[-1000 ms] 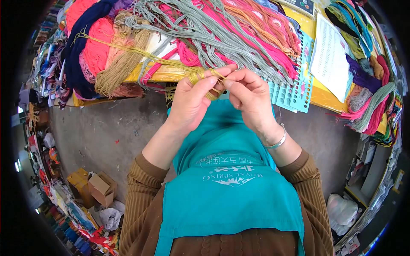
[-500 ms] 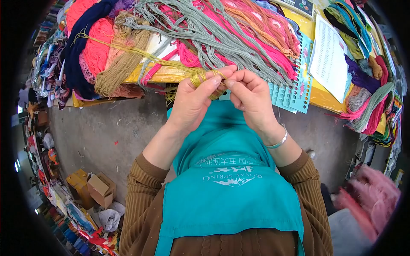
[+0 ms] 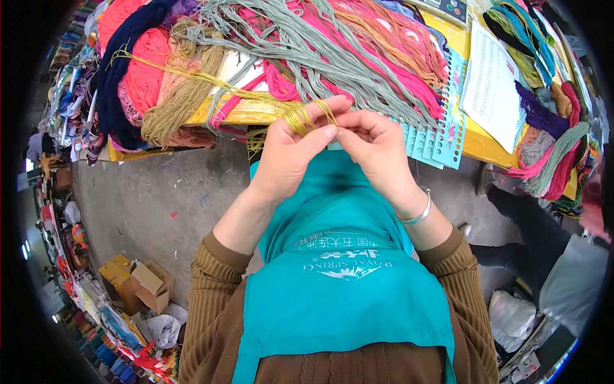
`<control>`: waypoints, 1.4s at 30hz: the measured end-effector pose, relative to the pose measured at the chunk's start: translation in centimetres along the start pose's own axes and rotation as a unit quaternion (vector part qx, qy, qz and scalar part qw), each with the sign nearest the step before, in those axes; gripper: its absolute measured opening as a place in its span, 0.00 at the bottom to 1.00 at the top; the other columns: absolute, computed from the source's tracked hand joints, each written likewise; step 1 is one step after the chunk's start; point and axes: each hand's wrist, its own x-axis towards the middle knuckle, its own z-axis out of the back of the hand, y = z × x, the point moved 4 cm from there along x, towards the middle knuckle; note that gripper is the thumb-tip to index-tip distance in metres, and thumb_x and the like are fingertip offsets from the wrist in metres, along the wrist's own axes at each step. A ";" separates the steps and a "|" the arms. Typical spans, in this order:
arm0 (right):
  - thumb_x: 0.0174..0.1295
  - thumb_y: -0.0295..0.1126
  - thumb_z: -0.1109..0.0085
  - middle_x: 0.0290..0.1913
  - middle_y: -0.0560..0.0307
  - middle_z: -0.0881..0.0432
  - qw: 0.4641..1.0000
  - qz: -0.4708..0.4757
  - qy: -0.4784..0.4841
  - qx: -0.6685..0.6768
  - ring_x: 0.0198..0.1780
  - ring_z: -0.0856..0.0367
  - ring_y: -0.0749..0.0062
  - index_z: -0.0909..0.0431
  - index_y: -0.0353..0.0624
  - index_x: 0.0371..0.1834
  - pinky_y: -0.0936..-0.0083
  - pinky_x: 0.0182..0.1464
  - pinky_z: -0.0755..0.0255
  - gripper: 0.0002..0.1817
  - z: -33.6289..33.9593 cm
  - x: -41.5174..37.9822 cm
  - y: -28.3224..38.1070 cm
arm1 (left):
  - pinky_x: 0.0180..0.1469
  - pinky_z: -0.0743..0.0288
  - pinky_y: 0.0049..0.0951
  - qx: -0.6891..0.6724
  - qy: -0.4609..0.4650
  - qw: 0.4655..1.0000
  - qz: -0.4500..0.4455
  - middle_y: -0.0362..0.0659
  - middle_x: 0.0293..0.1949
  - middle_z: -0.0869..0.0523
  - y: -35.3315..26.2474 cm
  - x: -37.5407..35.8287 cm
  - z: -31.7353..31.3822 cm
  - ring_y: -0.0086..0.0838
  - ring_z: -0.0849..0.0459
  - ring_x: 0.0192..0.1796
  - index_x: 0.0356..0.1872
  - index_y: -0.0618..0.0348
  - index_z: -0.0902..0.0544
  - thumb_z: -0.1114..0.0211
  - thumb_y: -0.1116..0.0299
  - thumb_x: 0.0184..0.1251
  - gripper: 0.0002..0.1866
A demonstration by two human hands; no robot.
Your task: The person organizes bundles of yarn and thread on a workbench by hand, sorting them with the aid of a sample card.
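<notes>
Olive-gold thread (image 3: 298, 120) is wound around the fingers of my left hand (image 3: 289, 148), whose thumb and fingers close on it. More of this thread trails left across the table to the tan skein (image 3: 188, 102). Close beside it, my right hand (image 3: 378, 148) pinches the thread, its fingertips meeting my left thumb tip. Both hands are above my teal apron (image 3: 345, 294), at the table's front edge. Behind them lie grey thread bundles (image 3: 307, 54) over bright pink ones (image 3: 279, 84).
Teal punched cards (image 3: 451, 121) and a printed sheet (image 3: 491, 86) lie at right on the yellow table (image 3: 476, 142). Coloured skeins (image 3: 563, 137) hang at its right end. A person's legs (image 3: 534, 246) are at right. An open cardboard box (image 3: 152, 285) sits on the floor.
My hands have shifted slightly, and a loop of thread now stands up between them. The other person at right has moved, with dark legs now visible where a pink blur was.
</notes>
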 end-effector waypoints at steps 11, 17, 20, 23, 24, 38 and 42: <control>0.61 0.25 0.38 0.41 0.58 0.17 0.991 0.133 -0.022 -0.007 0.43 0.26 0.80 0.19 0.43 0.37 0.78 0.47 0.30 0.03 1.1 -0.6 1.2 | 0.50 0.25 0.29 -0.108 -0.034 0.993 -0.011 0.37 0.36 0.20 -0.2 0.0 0.4 0.23 0.22 0.39 0.59 0.69 0.23 0.44 0.76 0.68 0.19; 0.67 0.29 0.49 0.27 0.64 0.32 0.885 0.038 0.098 0.454 0.31 0.34 0.81 0.31 0.47 0.31 0.79 0.36 0.35 0.06 4.7 -2.6 4.9 | 0.11 0.48 0.17 -0.328 0.194 0.914 0.137 0.30 0.16 0.40 -1.8 -3.7 4.9 0.12 0.43 0.14 0.39 0.59 0.22 0.49 0.67 0.74 0.09; 0.70 0.30 0.52 0.22 0.71 0.43 0.916 0.056 -0.048 0.394 0.23 0.47 0.85 0.33 0.48 0.31 0.82 0.25 0.51 0.07 13.2 -6.2 5.6 | 0.14 0.52 0.15 -0.453 0.022 0.891 0.018 0.29 0.17 0.42 -5.1 -5.7 12.8 0.11 0.47 0.15 0.31 0.53 0.30 0.50 0.62 0.78 0.13; 0.70 0.31 0.49 0.22 0.71 0.41 0.941 0.113 -0.228 0.222 0.21 0.47 0.86 0.31 0.47 0.30 0.84 0.22 0.53 0.09 25.1 -11.3 5.1 | 0.16 0.56 0.19 -0.408 -0.150 0.894 -0.111 0.30 0.17 0.46 -9.2 -10.7 23.7 0.14 0.48 0.17 0.30 0.57 0.31 0.53 0.66 0.79 0.13; 0.69 0.32 0.47 0.23 0.70 0.38 0.928 0.105 -0.331 0.136 0.21 0.46 0.86 0.29 0.47 0.30 0.84 0.21 0.53 0.08 30.3 -14.0 4.8 | 0.17 0.56 0.20 -0.366 -0.226 0.892 -0.141 0.31 0.17 0.46 -10.1 -13.8 29.4 0.15 0.48 0.17 0.29 0.56 0.32 0.53 0.67 0.79 0.14; 0.67 0.27 0.45 0.41 0.63 0.13 0.893 0.069 -0.277 -0.349 0.34 0.26 0.89 0.21 0.38 0.51 0.89 0.36 0.34 0.11 19.9 -7.9 7.5 | 0.18 0.48 0.16 -0.248 -0.134 0.959 -0.031 0.29 0.21 0.40 -5.0 -8.2 17.0 0.12 0.42 0.20 0.42 0.58 0.22 0.43 0.67 0.74 0.06; 0.69 0.22 0.48 0.37 0.58 0.14 0.986 -0.004 0.071 -0.150 0.42 0.21 0.81 0.33 0.41 0.56 0.81 0.47 0.29 0.14 8.2 -4.4 4.9 | 0.17 0.52 0.16 -0.196 0.001 0.972 0.129 0.28 0.19 0.41 1.1 -4.3 4.0 0.11 0.45 0.18 0.65 0.60 0.29 0.45 0.65 0.75 0.21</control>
